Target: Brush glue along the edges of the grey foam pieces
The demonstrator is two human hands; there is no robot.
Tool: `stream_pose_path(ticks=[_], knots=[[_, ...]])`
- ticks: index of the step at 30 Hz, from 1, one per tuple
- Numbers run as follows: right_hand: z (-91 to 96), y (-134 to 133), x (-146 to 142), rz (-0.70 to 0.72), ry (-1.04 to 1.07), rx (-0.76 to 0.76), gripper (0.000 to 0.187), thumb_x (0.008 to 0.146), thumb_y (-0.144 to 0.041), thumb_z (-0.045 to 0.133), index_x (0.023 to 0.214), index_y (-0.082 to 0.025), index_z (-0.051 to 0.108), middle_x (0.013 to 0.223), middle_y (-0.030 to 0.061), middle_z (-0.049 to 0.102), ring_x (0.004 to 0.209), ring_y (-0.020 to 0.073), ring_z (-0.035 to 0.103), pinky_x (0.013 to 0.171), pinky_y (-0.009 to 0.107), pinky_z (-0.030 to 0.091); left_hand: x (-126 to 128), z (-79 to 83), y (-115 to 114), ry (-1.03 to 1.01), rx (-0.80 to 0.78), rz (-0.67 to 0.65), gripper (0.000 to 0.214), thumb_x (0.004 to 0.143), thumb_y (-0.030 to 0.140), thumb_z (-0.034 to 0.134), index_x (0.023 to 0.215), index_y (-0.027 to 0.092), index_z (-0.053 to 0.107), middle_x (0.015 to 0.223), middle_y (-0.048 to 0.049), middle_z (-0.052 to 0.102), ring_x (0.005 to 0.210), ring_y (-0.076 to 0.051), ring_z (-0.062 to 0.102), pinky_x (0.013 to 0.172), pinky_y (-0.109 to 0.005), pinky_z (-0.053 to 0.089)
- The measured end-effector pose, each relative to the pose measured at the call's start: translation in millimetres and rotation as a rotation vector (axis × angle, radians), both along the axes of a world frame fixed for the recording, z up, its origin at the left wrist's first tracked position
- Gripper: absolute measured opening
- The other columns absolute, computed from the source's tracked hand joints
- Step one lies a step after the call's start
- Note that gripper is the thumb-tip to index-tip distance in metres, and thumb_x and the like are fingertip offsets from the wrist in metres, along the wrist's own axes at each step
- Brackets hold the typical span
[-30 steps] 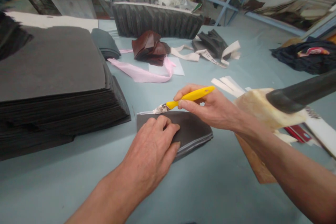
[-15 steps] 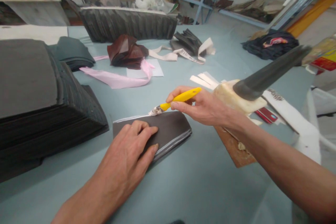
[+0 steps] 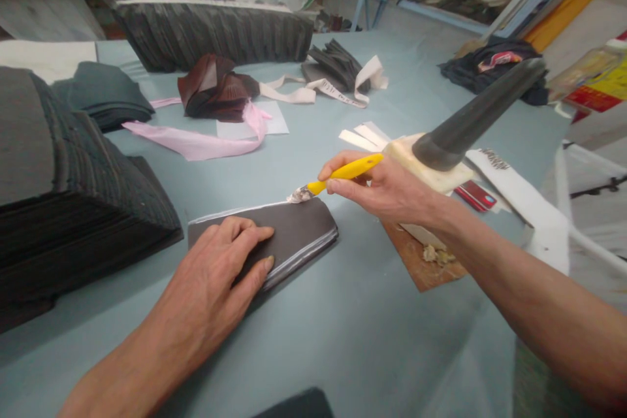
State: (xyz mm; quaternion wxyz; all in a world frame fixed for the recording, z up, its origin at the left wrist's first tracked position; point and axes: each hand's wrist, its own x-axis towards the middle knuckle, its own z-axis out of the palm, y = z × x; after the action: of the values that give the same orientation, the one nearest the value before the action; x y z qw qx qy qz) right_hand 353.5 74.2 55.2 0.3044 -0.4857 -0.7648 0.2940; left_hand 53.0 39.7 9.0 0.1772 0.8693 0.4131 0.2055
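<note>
A dark, flat stack of leather-like pieces (image 3: 294, 228) lies on the blue-green table, with white paste along its far and near long edges. My left hand (image 3: 223, 261) rests on top of it, fingers apart and pressing down. Between the thumb and fingers of my right hand (image 3: 377, 186) is a yellow-handled brush (image 3: 347, 171). Its paste-coated bristles touch the stack's far edge, toward the right end. Right of the stack, partly behind my right forearm, lies a brown board (image 3: 416, 268) with a lump of dried paste.
A tall pile of dark pieces (image 3: 83, 202) stands at left. Behind are a long row of dark pieces (image 3: 215, 32), a brown leather bundle (image 3: 210, 88) and a pink strip (image 3: 196, 140). A dark handle-like bar (image 3: 475, 117) slants up from a pale block (image 3: 441, 176) at right.
The brush in my right hand has slid rightward along the stack's far edge, and white paste now runs farther along it. My left hand stays on the stack. The whole view has shifted slightly.
</note>
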Motion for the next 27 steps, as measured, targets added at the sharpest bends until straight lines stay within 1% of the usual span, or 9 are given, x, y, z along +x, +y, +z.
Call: stream_pose_path(ticks=[4, 8, 12, 16, 21, 24, 27], knots=[[-2.4, -2.5, 9.2, 0.001, -0.007, 0.027, 0.027, 0.102, -0.044, 0.066, 0.108, -0.02, 0.075, 0.081, -0.002, 0.066, 0.068, 0.0111, 0.048, 0.064, 0.028, 0.037, -0.3, 0.4, 1.3, 0.025, 0.004, 0.013, 0.038, 0.107, 0.05, 0.045, 0.128, 0.028, 0.068, 0.119, -0.0055, 0.067, 0.106, -0.026, 0.067, 0.092, -0.044, 0.053], [-3.5, -4.3, 16.0, 0.005, 0.001, 0.047, 0.028, 0.103, -0.044, 0.064, 0.109, -0.02, 0.076, 0.088, 0.0011, 0.07, 0.073, 0.0123, 0.051, 0.065, 0.028, 0.038, -0.5, 1.4, 2.4, 0.045, -0.03, 0.017, 0.041, 0.106, 0.053, 0.045, 0.129, 0.029, 0.067, 0.121, -0.0058, 0.067, 0.11, -0.027, 0.066, 0.095, -0.046, 0.052], [-2.9, -6.8, 21.4, 0.008, 0.005, 0.052, 0.03, 0.1, -0.046, 0.066, 0.107, -0.019, 0.075, 0.09, 0.0021, 0.071, 0.075, 0.0128, 0.054, 0.067, 0.028, 0.04, 1.1, 4.7, 4.3, 0.065, -0.077, 0.023, 0.043, 0.104, 0.054, 0.045, 0.129, 0.027, 0.068, 0.121, -0.0069, 0.067, 0.111, -0.027, 0.066, 0.099, -0.049, 0.052], [-0.3, -9.8, 28.5, 0.003, -0.012, 0.065, 0.031, 0.101, -0.047, 0.065, 0.106, -0.019, 0.075, 0.085, -0.0002, 0.068, 0.068, 0.0108, 0.05, 0.064, 0.028, 0.038, 3.0, 7.9, 6.5, 0.079, -0.1, 0.007, 0.046, 0.103, 0.056, 0.045, 0.128, 0.025, 0.068, 0.122, -0.0084, 0.067, 0.112, -0.028, 0.066, 0.101, -0.05, 0.051], [10.5, -18.3, 37.0, -0.055, -0.108, 0.095, 0.025, 0.1, -0.041, 0.067, 0.103, -0.018, 0.076, 0.078, -0.0018, 0.064, 0.063, 0.0104, 0.047, 0.061, 0.029, 0.036, 2.4, 10.4, 6.9, 0.088, -0.076, 0.003, 0.046, 0.104, 0.056, 0.044, 0.127, 0.025, 0.068, 0.12, -0.0091, 0.069, 0.111, -0.028, 0.066, 0.101, -0.048, 0.053], [16.9, -31.5, 37.4, -0.137, -0.04, 0.141, 0.022, 0.1, -0.04, 0.068, 0.102, -0.02, 0.076, 0.078, -0.0014, 0.064, 0.066, 0.0115, 0.05, 0.062, 0.029, 0.038, 0.7, 10.7, 7.8, 0.097, -0.077, -0.01, 0.047, 0.103, 0.058, 0.045, 0.127, 0.025, 0.068, 0.12, -0.0089, 0.069, 0.11, -0.028, 0.067, 0.1, -0.046, 0.053], [20.1, -51.1, 33.4, -0.221, 0.046, 0.179, 0.018, 0.099, -0.038, 0.07, 0.1, -0.021, 0.075, 0.082, 0.0, 0.066, 0.069, 0.0125, 0.053, 0.061, 0.029, 0.039, -0.7, 9.7, 10.9, 0.132, -0.064, -0.021, 0.056, 0.096, 0.069, 0.056, 0.128, 0.024, 0.067, 0.12, -0.0091, 0.069, 0.109, -0.03, 0.066, 0.101, -0.047, 0.053]])
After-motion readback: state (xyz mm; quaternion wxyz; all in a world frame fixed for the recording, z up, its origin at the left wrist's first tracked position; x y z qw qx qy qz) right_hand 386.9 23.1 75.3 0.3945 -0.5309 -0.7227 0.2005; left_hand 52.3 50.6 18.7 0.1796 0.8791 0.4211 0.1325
